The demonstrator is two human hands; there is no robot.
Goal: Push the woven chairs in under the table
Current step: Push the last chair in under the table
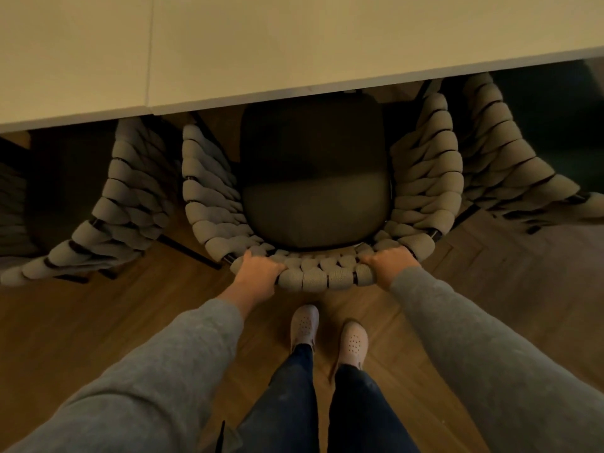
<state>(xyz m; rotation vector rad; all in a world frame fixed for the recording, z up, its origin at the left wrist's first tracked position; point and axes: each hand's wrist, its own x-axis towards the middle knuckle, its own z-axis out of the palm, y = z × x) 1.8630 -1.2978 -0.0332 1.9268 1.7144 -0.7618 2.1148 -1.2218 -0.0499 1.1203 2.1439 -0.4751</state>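
A woven chair (425, 191) with thick grey rope weave and a dark seat cushion stands in front of me, its seat partly under the pale table (294, 44). My left hand (258, 276) grips the top of its backrest at the left. My right hand (390, 261) grips the same rim at the right. A second woven chair (121, 207) stands to the left, its front under the table edge. A third woven chair (500, 152) stands to the right, also partly under the table.
The floor (81, 322) is wooden parquet. My two feet in pale shoes (327, 331) stand just behind the middle chair. The neighbouring chairs sit close on both sides, with narrow gaps between them.
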